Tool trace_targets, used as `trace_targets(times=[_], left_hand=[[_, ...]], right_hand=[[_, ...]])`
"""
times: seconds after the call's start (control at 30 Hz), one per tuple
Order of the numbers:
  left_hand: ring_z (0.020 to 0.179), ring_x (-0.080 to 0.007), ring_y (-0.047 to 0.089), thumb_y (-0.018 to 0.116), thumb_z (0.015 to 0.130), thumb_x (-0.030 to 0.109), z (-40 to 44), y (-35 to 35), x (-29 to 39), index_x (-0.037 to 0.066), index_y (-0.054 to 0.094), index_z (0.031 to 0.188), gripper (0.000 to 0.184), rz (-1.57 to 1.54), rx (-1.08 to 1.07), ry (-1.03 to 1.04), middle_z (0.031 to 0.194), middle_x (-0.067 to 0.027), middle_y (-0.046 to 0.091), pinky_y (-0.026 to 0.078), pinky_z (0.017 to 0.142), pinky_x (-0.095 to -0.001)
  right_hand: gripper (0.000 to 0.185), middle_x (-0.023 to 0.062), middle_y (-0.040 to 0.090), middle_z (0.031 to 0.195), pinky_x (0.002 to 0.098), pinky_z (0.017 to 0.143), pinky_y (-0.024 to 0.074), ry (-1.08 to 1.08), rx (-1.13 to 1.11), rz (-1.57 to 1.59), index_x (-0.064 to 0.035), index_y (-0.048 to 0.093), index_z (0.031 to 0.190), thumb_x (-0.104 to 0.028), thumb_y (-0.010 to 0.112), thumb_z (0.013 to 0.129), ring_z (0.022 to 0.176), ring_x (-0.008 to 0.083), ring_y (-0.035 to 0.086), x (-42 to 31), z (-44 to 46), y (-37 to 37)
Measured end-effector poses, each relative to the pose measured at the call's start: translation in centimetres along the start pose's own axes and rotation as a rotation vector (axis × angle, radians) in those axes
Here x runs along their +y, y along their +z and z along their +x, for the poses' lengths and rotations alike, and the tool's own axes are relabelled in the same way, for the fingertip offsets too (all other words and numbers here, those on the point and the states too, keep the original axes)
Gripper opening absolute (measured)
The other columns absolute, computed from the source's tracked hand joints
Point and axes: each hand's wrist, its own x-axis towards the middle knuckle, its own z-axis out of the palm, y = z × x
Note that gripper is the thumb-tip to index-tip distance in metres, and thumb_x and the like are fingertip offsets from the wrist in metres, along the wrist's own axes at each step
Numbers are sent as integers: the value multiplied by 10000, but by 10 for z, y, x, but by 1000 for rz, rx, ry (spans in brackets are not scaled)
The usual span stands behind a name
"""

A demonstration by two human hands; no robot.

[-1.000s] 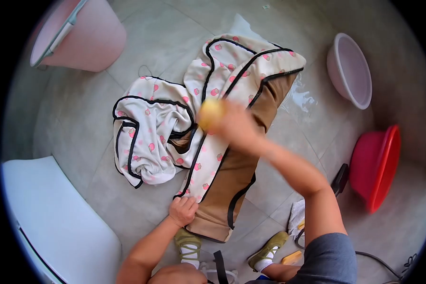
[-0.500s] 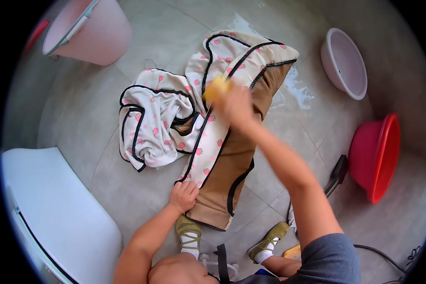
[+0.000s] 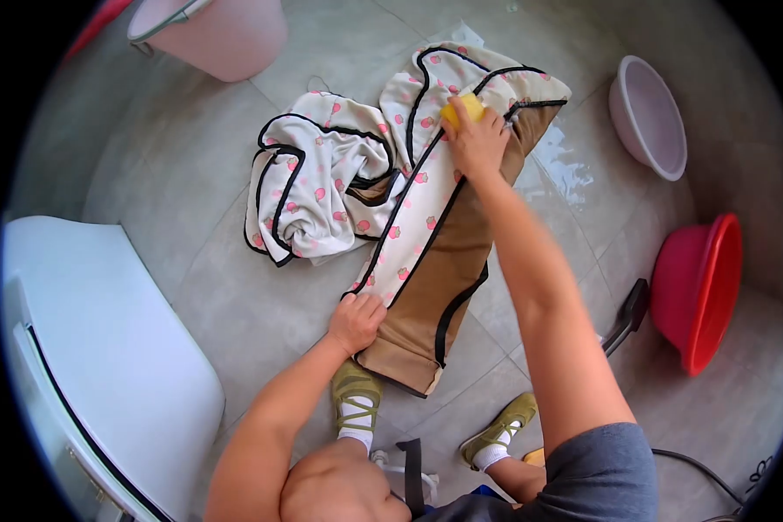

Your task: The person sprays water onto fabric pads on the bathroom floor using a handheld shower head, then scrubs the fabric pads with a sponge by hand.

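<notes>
A white cover (image 3: 324, 193) with pink strawberry-like prints, black piping and brown panels lies spread on the floor, its left part bunched up. My left hand (image 3: 358, 323) grips the near end of its printed strip, fingers closed on the fabric beside the brown panel. Towards the far end, my right hand (image 3: 480, 143) has its fingers wrapped round a yellow sponge (image 3: 464, 110), which rests against the printed fabric near the black piping.
A pink bucket (image 3: 226, 39) stands at the top left, a white appliance (image 3: 113, 339) at the left. On the right are a pale basin (image 3: 648, 119), a red basin (image 3: 694, 291) and a black-headed brush (image 3: 631, 311). Wet patches (image 3: 565, 165) mark the grey floor.
My right hand has moved with the sponge up along the printed strip to its far part. My left hand still holds the near end. The whole view has shifted somewhat.
</notes>
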Motion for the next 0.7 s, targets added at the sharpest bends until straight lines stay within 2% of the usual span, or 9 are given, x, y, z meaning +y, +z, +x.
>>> trace_targets(times=[0.1,0.27,0.37,0.4,0.43,0.5,0.57,0.6,0.7], left_hand=[[753,-192,524,539,729,130,1,2,0,117,546,740,19,13,11,7,815,-24,515,384,654,-337],[774,-205,544,593,724,131,0,9,1,105,556,735,46,-21,39,-11,862,-35,555,398,670,-356],[775,-203,542,572,732,135,-2,7,-1,106,551,741,36,13,31,-3,852,-35,545,399,670,-352],[771,-199,540,557,737,138,-2,8,0,111,550,745,29,12,34,-6,833,-32,532,395,670,-346],[767,-195,538,541,743,142,-3,8,0,117,550,749,27,11,39,-12,814,-30,518,392,669,-340],[773,-207,540,567,731,131,-4,8,-1,104,540,740,39,-5,25,-21,847,-40,540,396,667,-348],[774,-211,537,579,728,125,-4,7,0,100,533,732,53,-11,16,-18,867,-43,552,396,664,-350],[774,-210,537,580,729,128,-3,6,-1,100,532,730,55,-16,15,-13,869,-43,553,396,665,-352],[779,-210,538,582,732,137,-2,6,-2,102,531,726,62,-25,2,0,873,-42,556,397,670,-357]], right_hand=[[472,181,529,1109,496,854,387,17,-163,108,-233,523,1286,-363,632,846,993,346,509,-45,-57,-16],[529,169,482,1175,443,889,385,-404,-262,464,-395,565,1243,-359,724,740,1064,333,477,-103,-182,-90],[555,151,473,1150,440,875,392,-665,-219,379,-430,552,1251,-334,719,731,1061,322,475,-78,-168,-63],[488,145,502,1114,408,817,398,-714,-141,402,-435,542,1244,-296,634,786,980,294,508,-71,-154,-58],[478,135,519,1088,410,784,421,-723,-163,411,-415,570,1219,-278,652,769,963,301,524,-63,-138,-54],[440,133,551,1014,428,708,444,-536,-162,408,-353,623,1163,-283,715,738,933,322,550,-48,-93,-44],[412,127,545,1000,444,736,421,-248,6,191,-294,586,1191,-327,693,794,930,328,536,-33,-52,-26],[459,137,542,1033,442,762,409,-121,-16,123,-320,537,1253,-348,677,816,957,326,520,-26,-35,-20],[420,172,537,1115,473,814,399,-15,21,102,-303,542,1281,-370,622,874,1012,341,513,-39,-44,-17]])
